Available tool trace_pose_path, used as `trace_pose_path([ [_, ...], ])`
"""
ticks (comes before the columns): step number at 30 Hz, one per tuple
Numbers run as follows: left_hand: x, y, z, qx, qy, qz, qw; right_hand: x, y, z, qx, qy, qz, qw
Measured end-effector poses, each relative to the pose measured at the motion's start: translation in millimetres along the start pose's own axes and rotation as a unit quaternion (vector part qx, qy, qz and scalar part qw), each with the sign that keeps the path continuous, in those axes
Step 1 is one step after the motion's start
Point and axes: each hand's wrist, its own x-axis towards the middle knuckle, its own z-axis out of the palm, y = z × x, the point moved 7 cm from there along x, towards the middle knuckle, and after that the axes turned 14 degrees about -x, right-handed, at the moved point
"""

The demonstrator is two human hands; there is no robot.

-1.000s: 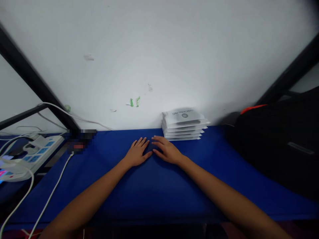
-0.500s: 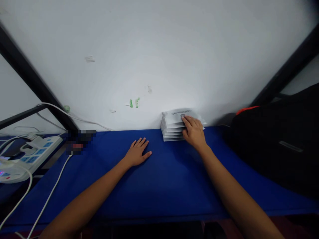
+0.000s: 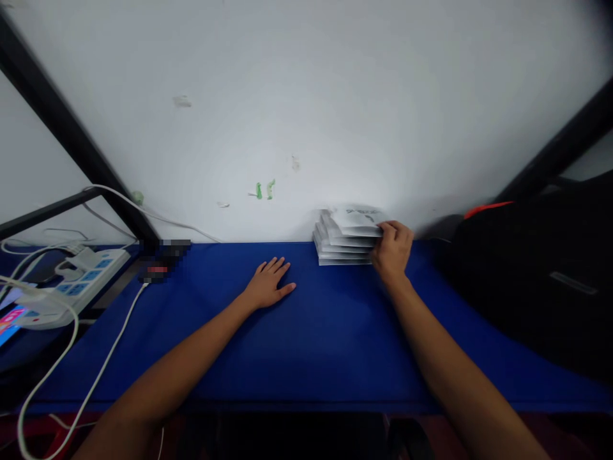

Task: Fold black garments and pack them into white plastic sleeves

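Against the wall, on the blue tabletop [image 3: 306, 358], stands a stack of flat white packets [image 3: 341, 250]. The top packet [image 3: 355, 218] carries dark printing and is blurred; it looks slightly tilted on the pile. At its right edge, my right hand [image 3: 393, 250] is closed, pinching that packet between thumb and fingers. The thumb is partly hidden behind the hand. My left hand [image 3: 269, 283] lies palm down on the tabletop, left of the stack, fingers spread and holding nothing.
A black bag [image 3: 536, 294] with an orange edge fills the right side. On the left are a white power strip [image 3: 96, 281], a lit phone screen [image 3: 12, 322], loose white cables [image 3: 112, 345] and a pixelated dark object [image 3: 165, 262]. The white wall [image 3: 335, 96] rises behind.
My right hand has moved from the top face of the stack to its right edge and gripped the top packet, which has shifted. My left hand stays flat; the camera view has moved slightly.
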Motion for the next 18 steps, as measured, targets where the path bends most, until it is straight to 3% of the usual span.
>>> trace_pose_path([
  [3, 0.3, -2.6, 1.1, -0.026, 0.009, 0.006, 1.0, 3.4, -7.6, -17.3, 0.004, 0.063, -0.003, 0.998],
  [5, 2.0, -7.3, -1.1, -0.121, 0.037, 0.007, 0.992, 4.3, -23.8, -37.3, 0.022, 0.102, -0.021, 0.994],
  [7, 4.5, -17.3, -7.5, -0.249, 0.085, 0.003, 0.965, 0.3, -47.4, -58.4, 0.054, 0.112, -0.04, 0.991],
  [9, 6.3, -32.2, -16.3, -0.341, 0.133, -0.012, 0.93, -9.4, -75.6, -73.7, 0.083, 0.074, -0.059, 0.992],
  [11, 6.3, -48.0, -27.0, -0.38, 0.165, -0.03, 0.91, -25.0, -111.7, -81.9, 0.137, 0.002, -0.135, 0.981],
  [14, 1.2, -68.8, -45.8, -0.435, 0.201, -0.054, 0.876, -52.6, -160.0, -88.6, 0.232, -0.089, -0.28, 0.927],
  [18, -7.7, -77.6, -67.6, -0.462, 0.234, -0.06, 0.853, -67.8, -186.8, -82.7, 0.239, -0.139, -0.391, 0.878],
])
